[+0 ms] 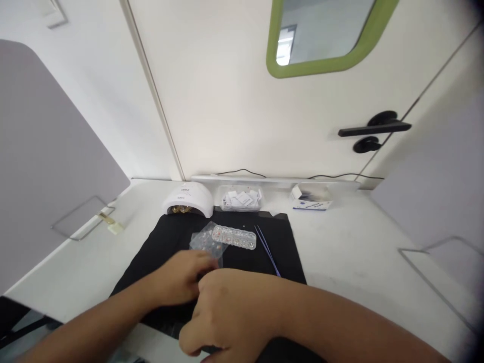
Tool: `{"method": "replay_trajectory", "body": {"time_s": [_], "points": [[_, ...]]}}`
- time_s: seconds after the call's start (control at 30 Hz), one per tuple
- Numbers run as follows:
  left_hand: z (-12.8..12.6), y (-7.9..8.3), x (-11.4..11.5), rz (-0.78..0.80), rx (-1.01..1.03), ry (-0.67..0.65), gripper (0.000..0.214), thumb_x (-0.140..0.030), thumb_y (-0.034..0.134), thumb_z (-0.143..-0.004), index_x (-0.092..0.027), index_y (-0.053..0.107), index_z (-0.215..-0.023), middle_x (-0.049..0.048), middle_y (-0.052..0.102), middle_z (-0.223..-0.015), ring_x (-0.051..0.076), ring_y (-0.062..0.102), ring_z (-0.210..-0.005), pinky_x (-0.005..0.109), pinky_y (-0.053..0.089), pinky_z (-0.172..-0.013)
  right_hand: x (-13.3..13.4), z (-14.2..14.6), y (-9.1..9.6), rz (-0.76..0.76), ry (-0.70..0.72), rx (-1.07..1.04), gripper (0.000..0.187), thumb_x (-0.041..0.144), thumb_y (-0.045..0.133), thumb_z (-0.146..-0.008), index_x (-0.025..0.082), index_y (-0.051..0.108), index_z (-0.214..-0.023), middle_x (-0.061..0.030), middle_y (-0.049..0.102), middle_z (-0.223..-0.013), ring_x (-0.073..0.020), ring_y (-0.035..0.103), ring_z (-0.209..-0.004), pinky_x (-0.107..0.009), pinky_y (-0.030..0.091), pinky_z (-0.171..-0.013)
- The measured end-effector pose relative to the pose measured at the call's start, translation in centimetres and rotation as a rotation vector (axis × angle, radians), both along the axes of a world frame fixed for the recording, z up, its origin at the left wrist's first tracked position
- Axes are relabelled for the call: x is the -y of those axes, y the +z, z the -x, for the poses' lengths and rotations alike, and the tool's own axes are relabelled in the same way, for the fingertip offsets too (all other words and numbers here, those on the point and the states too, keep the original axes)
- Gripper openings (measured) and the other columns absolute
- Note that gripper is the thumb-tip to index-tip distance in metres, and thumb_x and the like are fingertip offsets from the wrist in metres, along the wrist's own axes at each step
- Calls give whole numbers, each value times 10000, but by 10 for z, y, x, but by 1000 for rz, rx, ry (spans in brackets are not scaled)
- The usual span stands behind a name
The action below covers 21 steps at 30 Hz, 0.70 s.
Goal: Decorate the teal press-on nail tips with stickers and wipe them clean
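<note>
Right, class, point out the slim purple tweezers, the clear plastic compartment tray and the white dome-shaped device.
Slim purple tweezers [269, 255]: head view, about midway along the shaft.
Clear plastic compartment tray [234, 237]: head view, middle of its top.
White dome-shaped device [192, 194]: head view, front of its shell.

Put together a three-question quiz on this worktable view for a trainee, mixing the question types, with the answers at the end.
1. True or false: the tweezers lie left of the clear compartment case.

2. Choose: what stands immediately left of the tub of white packets?
a) a door handle
b) a white domed device
c) a green-framed panel

3. Short answer: what lies on the black mat just beyond the left hand?

Key
1. False; they lie to its right.
2. b
3. Thin clear plastic.
</note>
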<state>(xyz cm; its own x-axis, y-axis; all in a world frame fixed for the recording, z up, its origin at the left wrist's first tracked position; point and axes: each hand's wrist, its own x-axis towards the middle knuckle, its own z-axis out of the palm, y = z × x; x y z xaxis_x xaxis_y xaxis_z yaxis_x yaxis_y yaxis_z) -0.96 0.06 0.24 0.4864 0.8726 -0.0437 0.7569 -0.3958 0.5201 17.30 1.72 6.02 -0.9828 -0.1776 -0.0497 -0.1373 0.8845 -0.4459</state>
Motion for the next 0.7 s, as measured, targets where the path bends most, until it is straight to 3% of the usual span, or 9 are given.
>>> {"method": "replay_trajectory", "body": {"time_s": [0.07,0.17,0.27,0.37,0.47,0.57,0.7], "points": [[26,1,-4,-33,-23,214,226,-384,523,-910,-219,644,-1007,23,680,-896,187,637,-815,298,503,-729,3,-1,3,-77,-32,37,355,572,437,-949,234,521,-884,34,619,-688,-139,502,-611,-295,327,-601],[66,-4,-16,-83,-93,518,340,-453,426,-922,-189,611,-1028,49,673,-863,221,646,-792,333,512,-711,9,9,-4,-118,62,110,329,532,394,-979,237,539,-975,16,665,-789,-144,518,-641,-299,327,-577],[90,-13,-30,-128,-206,663,417,-475,482,-866,-165,597,-1121,103,644,-1107,275,642,-936,400,503,-843,17,26,-24,-129,229,262,188,385,413,-980,232,521,-1003,5,655,-782,-149,518,-614,-304,313,-527],[94,-20,-46,-127,-319,682,540,-458,488,-863,-154,525,-1307,147,519,-1353,335,613,-1076,455,483,-926,21,38,-50,-112,319,301,57,281,483,-893,235,463,-921,4,622,-749,-150,526,-598,-299,341,-515],[88,-24,-61,-123,-405,653,612,-433,504,-867,-196,436,-1428,156,378,-1493,380,561,-1184,485,468,-968,20,41,-70,-55,318,301,108,286,501,-839,251,402,-867,22,570,-667,-157,526,-567,-293,350,-487],[83,-28,-71,-120,-457,620,611,-443,503,-883,-267,405,-1460,153,324,-1524,399,539,-1220,501,465,-977,16,40,-85,-53,255,325,143,301,508,-811,251,375,-830,36,523,-600,-156,521,-532,-292,352,-473],[84,-33,-81,-117,-479,585,612,-543,501,-883,-331,417,-1451,125,318,-1521,390,555,-1205,487,462,-990,11,37,-107,-16,299,237,199,318,563,-764,249,407,-868,49,556,-607,-135,533,-513,-288,350,-479]]}}
